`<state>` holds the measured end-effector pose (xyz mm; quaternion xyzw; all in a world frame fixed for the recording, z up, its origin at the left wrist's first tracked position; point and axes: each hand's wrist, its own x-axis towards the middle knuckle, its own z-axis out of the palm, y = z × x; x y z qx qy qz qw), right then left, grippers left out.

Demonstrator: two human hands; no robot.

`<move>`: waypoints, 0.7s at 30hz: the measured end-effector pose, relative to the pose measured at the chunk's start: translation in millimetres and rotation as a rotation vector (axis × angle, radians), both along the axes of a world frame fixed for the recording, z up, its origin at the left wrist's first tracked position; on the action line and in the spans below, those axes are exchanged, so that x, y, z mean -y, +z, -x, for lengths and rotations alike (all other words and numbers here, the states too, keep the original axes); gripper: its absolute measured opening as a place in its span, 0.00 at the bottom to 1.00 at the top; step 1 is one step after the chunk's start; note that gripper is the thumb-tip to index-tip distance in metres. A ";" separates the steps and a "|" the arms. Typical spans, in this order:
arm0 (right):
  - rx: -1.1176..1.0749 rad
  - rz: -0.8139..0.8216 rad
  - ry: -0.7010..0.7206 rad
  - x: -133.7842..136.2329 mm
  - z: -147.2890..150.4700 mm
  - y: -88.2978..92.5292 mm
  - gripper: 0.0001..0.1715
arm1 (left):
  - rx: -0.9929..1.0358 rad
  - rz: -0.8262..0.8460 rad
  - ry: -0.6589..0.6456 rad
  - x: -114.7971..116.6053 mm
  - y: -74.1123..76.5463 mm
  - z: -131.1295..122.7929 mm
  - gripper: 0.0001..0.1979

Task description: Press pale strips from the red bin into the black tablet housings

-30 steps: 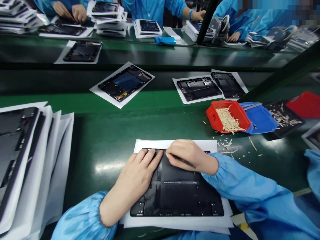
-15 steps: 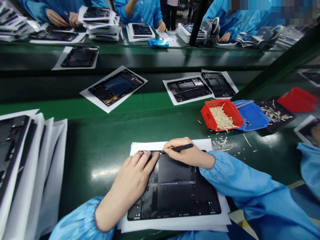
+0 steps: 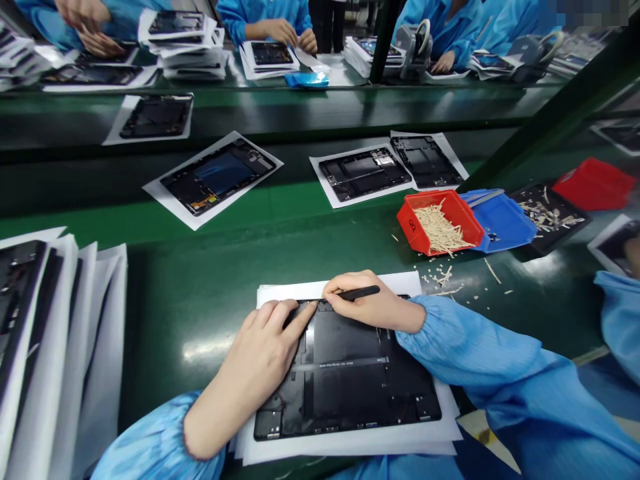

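An opened black tablet lies on white paper sheets in front of me, its inner parts showing. My left hand rests over its left side, fingers stretched toward the far edge and the index fingertip touching there. Between the fingers of my right hand is a slim black tool, seemingly tweezers. Its tip meets the tablet's far edge just beside my left index finger, and my fingers hide what it touches.
Left stands a stack of tablets between paper sheets. A red bin of pale strips and a blue tray sit at right, with scraps nearby. More tablets lie on the green line ahead. Co-workers in blue sit beyond.
My left index finger has shifted slightly at the tablet's far edge, while my right hand keeps its hold on the tool. Across the line, a co-worker's hands have come together over papers.
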<state>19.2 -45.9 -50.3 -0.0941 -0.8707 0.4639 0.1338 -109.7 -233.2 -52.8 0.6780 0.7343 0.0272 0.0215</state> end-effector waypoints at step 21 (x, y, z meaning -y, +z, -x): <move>-0.131 -0.082 0.053 0.7 -4.2 -5.1 0.08 | -0.086 0.009 0.082 -3.4 2.8 -13.1 0.27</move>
